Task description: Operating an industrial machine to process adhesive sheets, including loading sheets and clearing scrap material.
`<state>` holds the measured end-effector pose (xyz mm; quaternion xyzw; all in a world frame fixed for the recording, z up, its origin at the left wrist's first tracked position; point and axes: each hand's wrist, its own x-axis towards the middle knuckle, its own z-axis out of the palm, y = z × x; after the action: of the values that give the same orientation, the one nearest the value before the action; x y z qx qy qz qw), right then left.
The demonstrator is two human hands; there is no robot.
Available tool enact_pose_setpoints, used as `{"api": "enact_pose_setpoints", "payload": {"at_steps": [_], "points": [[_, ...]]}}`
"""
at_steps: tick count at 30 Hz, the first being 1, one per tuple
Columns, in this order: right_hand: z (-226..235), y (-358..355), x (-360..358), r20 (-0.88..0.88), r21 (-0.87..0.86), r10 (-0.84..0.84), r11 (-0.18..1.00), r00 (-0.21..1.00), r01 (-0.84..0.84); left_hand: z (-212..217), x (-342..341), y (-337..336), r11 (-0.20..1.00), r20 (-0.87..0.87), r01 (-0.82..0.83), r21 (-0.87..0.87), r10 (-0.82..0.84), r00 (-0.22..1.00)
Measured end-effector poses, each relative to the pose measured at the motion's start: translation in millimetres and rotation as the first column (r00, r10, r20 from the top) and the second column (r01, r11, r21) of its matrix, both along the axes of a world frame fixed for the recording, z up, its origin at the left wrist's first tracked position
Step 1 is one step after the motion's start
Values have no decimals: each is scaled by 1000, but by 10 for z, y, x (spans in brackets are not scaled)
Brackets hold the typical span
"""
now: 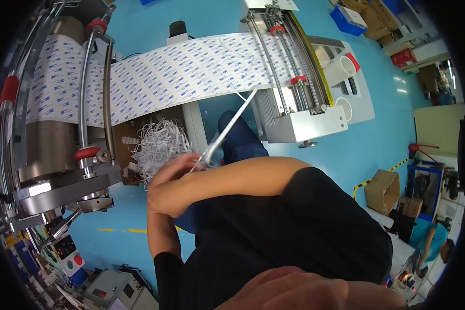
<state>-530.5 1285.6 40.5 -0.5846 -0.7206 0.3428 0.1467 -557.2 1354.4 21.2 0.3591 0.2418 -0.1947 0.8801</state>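
A narrow white strip (231, 127) runs taut and slanting from the edge of a printed web (175, 72) down to my hands. My left hand (173, 169) is closed around its lower end, where the strip bunches up; the fingers are slightly blurred. My right arm (242, 177) reaches across in front of my body, and my right hand (168, 199) overlaps the left wrist. Its fingers are hidden from this view. Beside the hands, a tangled heap of white strip waste (162, 142) fills a cardboard box (127, 135). The web is white with a repeating blue print.
A roller machine (62, 194) with red-collared shafts stands at left. Opposite it, a metal roller unit (310, 124) carries the web's other end. White tubes (341, 70) lie beyond. An open carton (382, 190) sits at right, near another person (432, 238).
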Motion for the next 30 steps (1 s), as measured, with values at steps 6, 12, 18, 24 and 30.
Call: {"api": "enact_pose_setpoints", "payload": {"at_steps": [6,12,18,24,30], "points": [[615,-473,1247,-309,150,102,987,945,-57,-1032,-35,119,762,445,31,647,-410,796],[240,-851,3056,273,486,-926,366,260,794,-432,24,229,680,171,221,699,-459,872],[129,-792,3117,487,379,-833,474,264,795,-416,-84,297,636,189,44,770,-294,937],[105,-617,2624,538,419,-723,676,434,607,-446,-259,378,530,200,-77,845,-179,963],[-41,-397,2173,451,414,-726,686,520,599,-464,-608,517,478,176,-135,868,-42,983]]}}
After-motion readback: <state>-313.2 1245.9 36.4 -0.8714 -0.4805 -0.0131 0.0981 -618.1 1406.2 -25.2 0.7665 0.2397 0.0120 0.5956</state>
